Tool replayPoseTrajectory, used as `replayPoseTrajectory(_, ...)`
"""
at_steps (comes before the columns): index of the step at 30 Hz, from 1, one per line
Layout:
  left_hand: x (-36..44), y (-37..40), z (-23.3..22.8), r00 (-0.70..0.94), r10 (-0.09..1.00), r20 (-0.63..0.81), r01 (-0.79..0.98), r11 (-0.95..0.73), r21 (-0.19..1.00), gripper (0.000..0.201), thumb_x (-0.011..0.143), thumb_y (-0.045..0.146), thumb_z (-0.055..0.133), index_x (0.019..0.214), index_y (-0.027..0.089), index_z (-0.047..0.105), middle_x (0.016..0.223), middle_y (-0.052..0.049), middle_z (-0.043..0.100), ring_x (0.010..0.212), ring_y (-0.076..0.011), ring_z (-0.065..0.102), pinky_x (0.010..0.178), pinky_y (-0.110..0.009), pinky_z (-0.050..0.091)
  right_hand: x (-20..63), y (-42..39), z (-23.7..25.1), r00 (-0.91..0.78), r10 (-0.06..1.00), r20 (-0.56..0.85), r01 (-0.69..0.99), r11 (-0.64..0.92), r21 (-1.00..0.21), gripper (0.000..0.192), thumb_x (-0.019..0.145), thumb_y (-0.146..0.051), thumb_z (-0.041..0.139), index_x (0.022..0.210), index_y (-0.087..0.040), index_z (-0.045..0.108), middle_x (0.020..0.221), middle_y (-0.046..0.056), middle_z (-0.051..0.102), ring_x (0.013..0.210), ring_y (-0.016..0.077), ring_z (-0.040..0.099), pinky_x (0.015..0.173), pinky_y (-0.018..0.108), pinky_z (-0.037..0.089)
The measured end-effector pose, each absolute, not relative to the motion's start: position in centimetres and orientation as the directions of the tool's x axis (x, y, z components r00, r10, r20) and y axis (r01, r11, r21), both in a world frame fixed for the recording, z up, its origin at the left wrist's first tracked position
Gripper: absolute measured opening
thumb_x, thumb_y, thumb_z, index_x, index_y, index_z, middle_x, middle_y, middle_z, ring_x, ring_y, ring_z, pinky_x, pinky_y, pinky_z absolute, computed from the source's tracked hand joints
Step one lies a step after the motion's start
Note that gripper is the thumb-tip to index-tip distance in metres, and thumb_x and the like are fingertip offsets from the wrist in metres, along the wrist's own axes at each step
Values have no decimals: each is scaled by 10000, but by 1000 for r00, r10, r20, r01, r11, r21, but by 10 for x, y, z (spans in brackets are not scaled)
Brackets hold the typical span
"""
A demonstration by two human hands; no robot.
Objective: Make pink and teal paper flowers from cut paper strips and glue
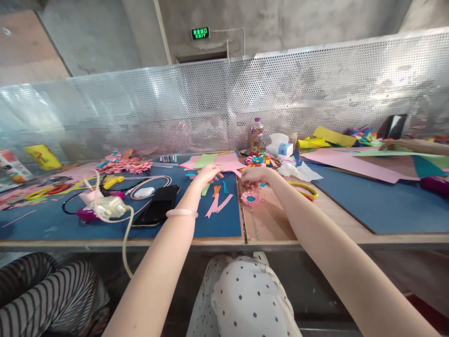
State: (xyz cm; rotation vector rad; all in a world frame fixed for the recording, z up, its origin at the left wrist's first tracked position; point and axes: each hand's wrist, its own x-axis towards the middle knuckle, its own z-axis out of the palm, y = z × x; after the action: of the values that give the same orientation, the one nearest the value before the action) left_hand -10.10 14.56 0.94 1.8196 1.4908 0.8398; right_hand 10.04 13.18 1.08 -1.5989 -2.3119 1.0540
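Observation:
My left hand [211,173] hovers at the front edge of the pink paper sheets [229,162] and a green sheet [205,160]. Its fingers are loosely stretched, and I see nothing in them. My right hand [257,176] is just right of the pink sheets with its fingers curled together; what they hold, if anything, is hidden. Below it lies a pink paper flower [251,198] with a blue centre. Pink paper strips [216,206], an orange paper piece [217,189] and thin blue strips [225,187] lie below and between my hands.
A black phone [159,206], cables and a glue gun [105,207] are on the left, with piled paper flowers [122,164] behind. A drink bottle [257,136] and tissue pack [280,145] stand before the perforated metal screen [196,107]. Another person's hand [396,145] rests on paper at right.

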Motion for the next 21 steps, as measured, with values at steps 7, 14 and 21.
replayPoseTrajectory(7,-100,145,9,165,983,79,599,-163,784,238,780,342,505,862,154,625,864,-70,695,551,-87,537,458,-175,361,129,141,11,-316,890,-329,796,59,-603,155,653,-255,654,630,-122,578,526,-9,539,419,70,478,383,175,366)
replayPoseTrajectory(14,-99,147,7,174,981,90,638,-182,748,234,792,304,480,853,138,633,852,-82,696,477,-75,497,418,-175,329,139,146,10,-288,909,-302,780,39,-625,211,603,-278,722,692,-115,622,557,6,576,457,89,521,429,194,431)
replayPoseTrajectory(21,-98,149,3,211,954,214,703,-300,644,225,815,218,427,829,105,621,739,-96,676,489,-97,525,482,-196,394,132,146,3,-411,905,-109,673,220,-706,211,699,-271,634,874,-153,648,518,-37,529,412,77,477,395,181,387)
